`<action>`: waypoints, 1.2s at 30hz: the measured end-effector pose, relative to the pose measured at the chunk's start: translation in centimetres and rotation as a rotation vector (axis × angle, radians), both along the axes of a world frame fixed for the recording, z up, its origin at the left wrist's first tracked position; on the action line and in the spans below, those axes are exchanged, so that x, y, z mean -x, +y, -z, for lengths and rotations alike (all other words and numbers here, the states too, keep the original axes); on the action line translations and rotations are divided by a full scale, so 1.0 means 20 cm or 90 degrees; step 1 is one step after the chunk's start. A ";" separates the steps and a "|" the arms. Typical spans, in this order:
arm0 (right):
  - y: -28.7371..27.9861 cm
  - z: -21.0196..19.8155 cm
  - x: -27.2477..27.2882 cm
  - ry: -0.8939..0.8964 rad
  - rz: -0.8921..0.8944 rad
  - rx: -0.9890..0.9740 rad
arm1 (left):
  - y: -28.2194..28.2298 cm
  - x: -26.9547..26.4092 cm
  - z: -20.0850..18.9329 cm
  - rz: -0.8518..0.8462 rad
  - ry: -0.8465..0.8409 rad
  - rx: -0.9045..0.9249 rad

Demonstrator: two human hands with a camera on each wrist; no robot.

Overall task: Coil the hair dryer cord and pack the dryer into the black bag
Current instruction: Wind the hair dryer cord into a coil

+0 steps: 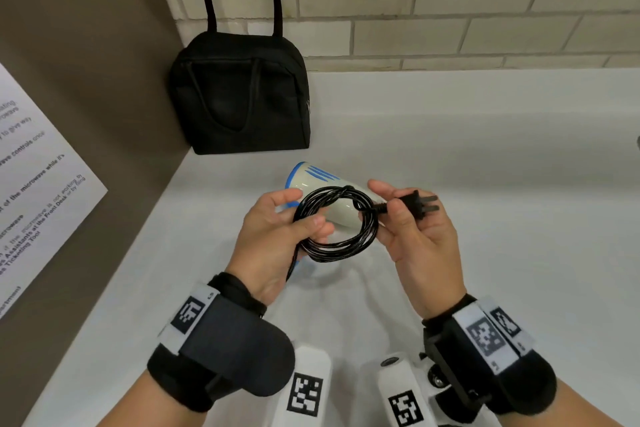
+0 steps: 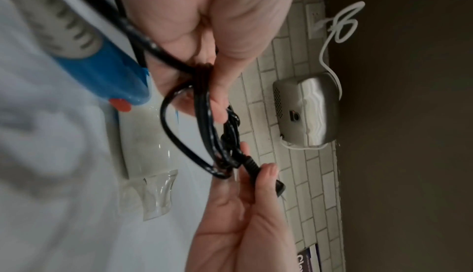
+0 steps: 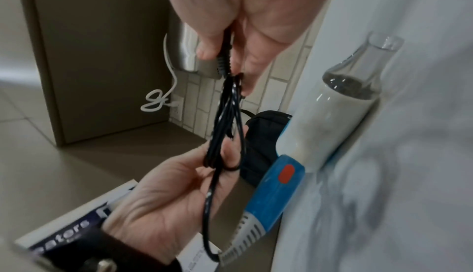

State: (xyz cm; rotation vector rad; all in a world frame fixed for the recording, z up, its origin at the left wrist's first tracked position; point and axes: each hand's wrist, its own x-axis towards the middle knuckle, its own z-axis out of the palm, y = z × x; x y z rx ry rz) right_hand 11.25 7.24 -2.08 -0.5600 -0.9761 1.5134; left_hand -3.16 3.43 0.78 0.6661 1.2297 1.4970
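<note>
The black cord (image 1: pixel 337 222) is wound into a round coil held above the counter. My left hand (image 1: pixel 284 229) pinches the coil's left side between thumb and fingers (image 2: pixel 220 94). My right hand (image 1: pixel 408 218) pinches the plug (image 1: pixel 420 206) at the coil's right side, prongs pointing right; the plug's ribbed neck (image 3: pixel 222 62) shows between its fingers. The white and blue hair dryer (image 1: pixel 318 184) lies on the counter under the coil, with its blue handle (image 3: pixel 279 187) and clear nozzle (image 3: pixel 368 64). The black bag (image 1: pixel 242 94) stands upright in the back left corner, handles up.
A white counter (image 1: pixel 485 166) runs to a brick-tiled wall (image 1: pixel 450 10) behind. A brown side panel (image 1: pixel 86 80) with a printed notice (image 1: pixel 31 184) bounds the left. A steel wall unit (image 2: pixel 307 110) with a white cable hangs on the tiles.
</note>
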 end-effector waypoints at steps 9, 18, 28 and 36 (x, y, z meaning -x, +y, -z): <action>0.03 -0.08 0.02 0.038 -0.142 0.180 | 0.01 -0.10 0.00 -0.053 0.072 -0.140; 0.01 -0.01 0.06 0.004 -0.232 0.255 | 0.01 -0.11 0.04 0.029 0.178 -0.169; -0.01 0.00 0.10 -0.227 -0.241 0.107 | -0.05 0.04 0.09 0.109 0.273 -0.082; -0.02 0.04 0.09 -0.382 -0.326 0.079 | -0.09 0.12 0.10 0.164 0.613 -0.024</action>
